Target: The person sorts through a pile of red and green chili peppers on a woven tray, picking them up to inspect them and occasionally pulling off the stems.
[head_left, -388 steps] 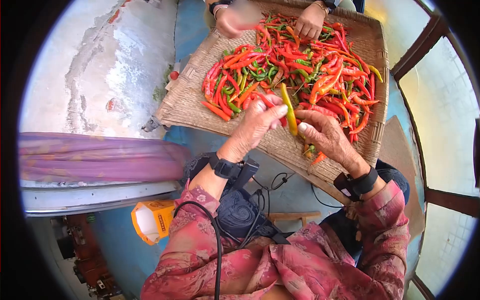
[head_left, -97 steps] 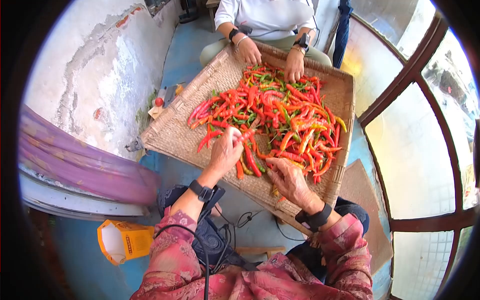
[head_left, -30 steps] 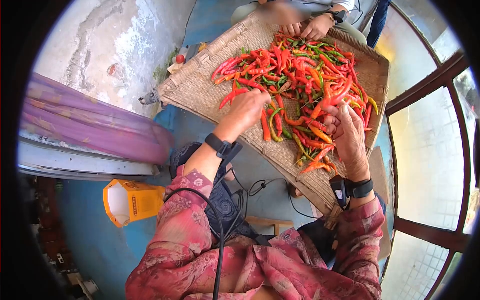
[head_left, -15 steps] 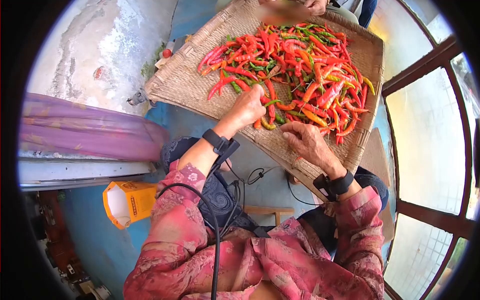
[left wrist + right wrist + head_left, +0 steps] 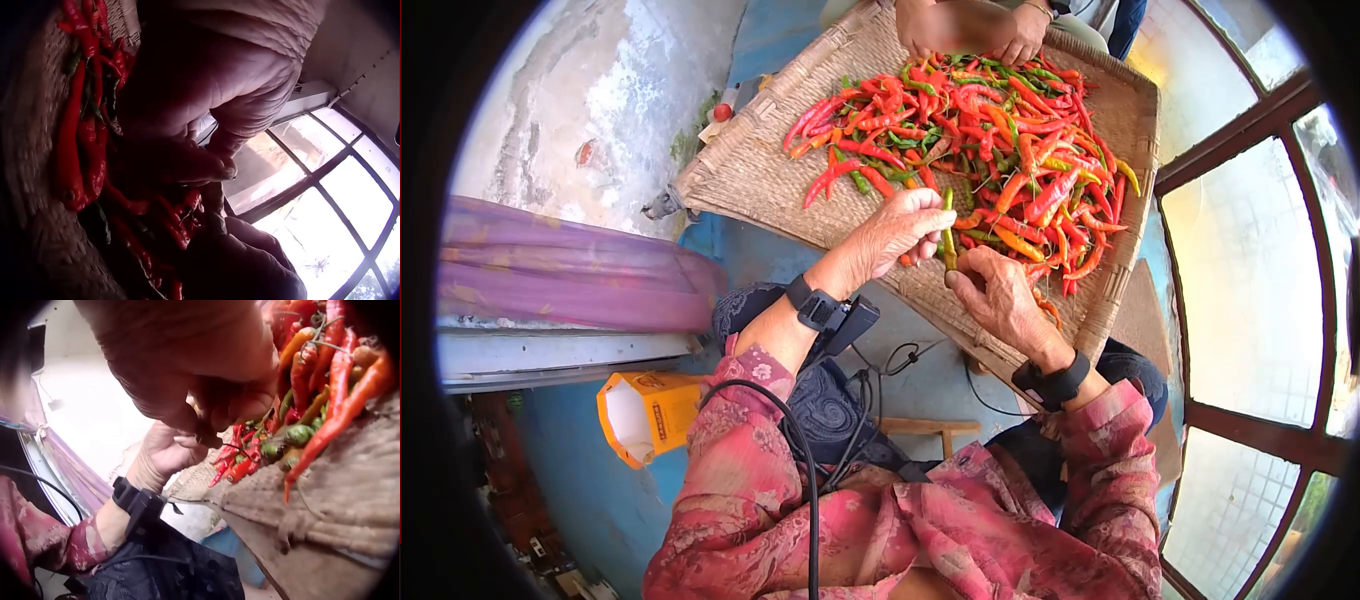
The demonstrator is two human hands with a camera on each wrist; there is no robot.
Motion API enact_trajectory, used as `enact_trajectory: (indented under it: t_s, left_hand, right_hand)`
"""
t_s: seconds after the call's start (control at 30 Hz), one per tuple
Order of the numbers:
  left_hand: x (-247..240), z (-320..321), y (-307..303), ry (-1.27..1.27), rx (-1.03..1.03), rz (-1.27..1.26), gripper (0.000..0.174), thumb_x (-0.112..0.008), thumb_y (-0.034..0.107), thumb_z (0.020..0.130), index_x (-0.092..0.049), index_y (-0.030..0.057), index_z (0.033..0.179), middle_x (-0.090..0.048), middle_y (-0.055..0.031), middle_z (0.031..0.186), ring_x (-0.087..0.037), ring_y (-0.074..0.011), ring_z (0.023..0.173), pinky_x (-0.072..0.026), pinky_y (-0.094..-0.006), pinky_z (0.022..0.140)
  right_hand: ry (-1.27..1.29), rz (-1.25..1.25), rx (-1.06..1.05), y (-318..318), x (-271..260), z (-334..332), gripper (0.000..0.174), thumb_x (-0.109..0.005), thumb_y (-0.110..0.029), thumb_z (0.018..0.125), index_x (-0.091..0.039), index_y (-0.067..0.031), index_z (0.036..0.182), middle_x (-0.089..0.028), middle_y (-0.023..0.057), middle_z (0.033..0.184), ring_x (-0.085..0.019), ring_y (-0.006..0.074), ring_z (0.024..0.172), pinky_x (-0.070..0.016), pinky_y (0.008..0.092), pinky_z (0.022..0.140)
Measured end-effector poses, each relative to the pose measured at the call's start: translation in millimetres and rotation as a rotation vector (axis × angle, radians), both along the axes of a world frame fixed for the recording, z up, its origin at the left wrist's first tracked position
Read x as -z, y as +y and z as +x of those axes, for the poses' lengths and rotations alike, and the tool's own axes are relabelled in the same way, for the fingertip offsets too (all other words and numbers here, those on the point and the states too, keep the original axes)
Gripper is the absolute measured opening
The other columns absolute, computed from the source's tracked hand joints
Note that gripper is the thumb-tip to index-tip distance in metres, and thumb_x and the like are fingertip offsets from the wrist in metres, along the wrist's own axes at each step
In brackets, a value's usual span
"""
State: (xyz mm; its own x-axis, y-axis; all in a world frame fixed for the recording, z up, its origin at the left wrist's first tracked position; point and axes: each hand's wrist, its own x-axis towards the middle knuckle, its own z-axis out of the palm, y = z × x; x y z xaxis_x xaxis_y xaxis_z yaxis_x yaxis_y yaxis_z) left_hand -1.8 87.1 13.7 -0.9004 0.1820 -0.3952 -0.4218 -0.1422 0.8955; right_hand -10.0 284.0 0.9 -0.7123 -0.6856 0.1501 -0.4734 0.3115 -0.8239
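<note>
A slim green chili pepper (image 5: 949,228) stands lengthwise between my two hands, over the near part of a woven tray (image 5: 745,180). My left hand (image 5: 892,235) pinches its upper part between thumb and fingers. At the lower end, my right hand (image 5: 1000,295) pinches it with thumb and forefinger. In the left wrist view the pepper (image 5: 214,199) is dark, with the right hand (image 5: 247,262) just below it. The right wrist view has my left hand (image 5: 169,453) beyond the right one, which mostly hides the pepper. A heap of red chili peppers (image 5: 1010,135), mixed with green and orange ones, lies beyond.
Across the tray, another person's hands (image 5: 1025,32) reach over the heap's far edge. A yellow box (image 5: 662,410) stands on the blue floor at lower left. Black cables (image 5: 812,480) hang by my left arm. A purple curtain (image 5: 580,265) is left; framed windows (image 5: 1235,300) are right.
About 13 seconds ago my hands were at a yellow-green pepper. One second ago my right hand was over the heap; it came back toward me, then left to meet my left hand at the green pepper.
</note>
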Motion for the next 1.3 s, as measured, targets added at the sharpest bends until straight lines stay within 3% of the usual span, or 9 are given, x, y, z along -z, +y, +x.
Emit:
enact_trajectory:
  t_s: [0.13, 0.3, 0.4, 0.53, 0.67, 0.87, 1.07, 1.2, 1.3]
  left_hand:
    - [8, -11, -12, 0.27, -0.275, -0.234, 0.015, -0.056, 0.023, 0.088, -0.057, 0.0081, 0.09, -0.055, 0.0005, 0.064, -0.052, -0.0078, 0.049, -0.0428, -0.0216, 0.045]
    - [34, -12, -17, 0.997, 0.102, -1.19, 0.02, -0.055, 0.002, 0.079, -0.059, 0.0096, 0.098, -0.054, -0.0065, 0.085, -0.058, -0.0259, 0.076, -0.0475, -0.035, 0.064]
    - [40, -7, -11, 0.894, 0.279, -1.374, 0.021, -0.055, -0.001, 0.076, -0.058, 0.0079, 0.095, -0.052, -0.0107, 0.095, -0.055, -0.0309, 0.088, -0.0466, -0.0388, 0.071]
    - [23, -16, -10, 0.905, -0.023, -1.183, 0.018, -0.062, 0.002, 0.075, -0.053, 0.0068, 0.09, -0.055, -0.0099, 0.084, -0.057, -0.0331, 0.079, -0.0471, -0.0406, 0.068]
    - [3, -15, -6, 0.628, -0.248, -0.693, 0.015, -0.06, 0.007, 0.085, -0.05, 0.0028, 0.096, -0.058, -0.0052, 0.078, -0.061, -0.0153, 0.072, -0.0503, -0.03, 0.063]
    - [12, 4, 12, 0.32, -0.066, -0.044, 0.03, -0.06, 0.015, 0.087, -0.051, 0.0031, 0.113, -0.057, 0.0004, 0.082, -0.055, -0.0061, 0.066, -0.0476, -0.0208, 0.058]
    - [-2, -5, -10, 0.253, -0.297, -0.163, 0.021, -0.057, 0.028, 0.091, -0.059, 0.0079, 0.093, -0.058, 0.0018, 0.074, -0.052, -0.0042, 0.06, -0.0433, -0.0188, 0.053]
    - [5, -15, -34, 0.327, -0.385, -0.23, 0.017, -0.058, 0.023, 0.088, -0.06, 0.0057, 0.09, -0.062, -0.0029, 0.076, -0.058, -0.0126, 0.062, -0.0485, -0.0266, 0.057]
    - [19, -10, -31, 0.746, 0.141, -1.2, 0.014, -0.066, 0.015, 0.075, -0.063, 0.0094, 0.088, -0.058, -0.0065, 0.08, -0.058, -0.0286, 0.076, -0.0477, -0.0369, 0.069]
  right_hand:
    - [-0.308, -0.013, -0.026, 12, -26, -11, 0.013, -0.059, -0.01, 0.081, -0.056, 0.002, 0.077, -0.053, 0.0061, 0.066, -0.052, 0.0131, 0.062, -0.043, 0.0307, 0.056]
    - [-0.56, -0.547, 0.148, 25, -49, -48, 0.019, -0.055, -0.017, 0.091, -0.061, 0.0005, 0.097, -0.054, -0.0011, 0.072, -0.047, 0.0053, 0.058, -0.0409, 0.0207, 0.052]
    - [-0.557, -0.545, 0.315, 25, -36, -44, 0.031, -0.054, -0.02, 0.093, -0.056, 0.0018, 0.114, -0.055, -0.0011, 0.075, -0.047, 0.0039, 0.059, -0.0407, 0.0187, 0.053]
    - [-0.458, -0.212, 0.103, 23, -33, -23, 0.028, -0.057, -0.018, 0.091, -0.058, 0.0012, 0.112, -0.056, -0.0036, 0.078, -0.048, 0.0026, 0.063, -0.0421, 0.0186, 0.056]
    - [-0.272, -0.219, 0.121, 16, -16, -21, 0.028, -0.059, -0.018, 0.09, -0.058, 0.002, 0.11, -0.062, 0.004, 0.079, -0.057, 0.0083, 0.071, -0.0475, 0.0232, 0.063]
    - [-0.146, 0.006, 0.066, 2, -17, -7, 0.031, -0.06, -0.024, 0.089, -0.06, 0.0001, 0.107, -0.061, 0.0112, 0.071, -0.058, 0.0161, 0.062, -0.0465, 0.0314, 0.058]
    - [-0.234, 0.109, -0.09, 6, -16, -14, 0.022, -0.057, -0.02, 0.09, -0.06, 0.0015, 0.09, -0.055, 0.0057, 0.061, -0.053, 0.0138, 0.053, -0.0435, 0.0299, 0.051]
    - [-0.521, -0.36, 0.154, 14, -49, -37, 0.031, -0.051, -0.031, 0.094, -0.059, -0.0018, 0.087, -0.055, -0.0006, 0.063, -0.045, 0.0055, 0.05, -0.0347, 0.0212, 0.043]
    - [-0.703, -0.488, 0.255, 17, -47, -41, 0.039, -0.047, -0.035, 0.096, -0.057, 0.0012, 0.107, -0.062, 0.0039, 0.073, -0.042, 0.0032, 0.05, -0.0308, 0.0177, 0.043]
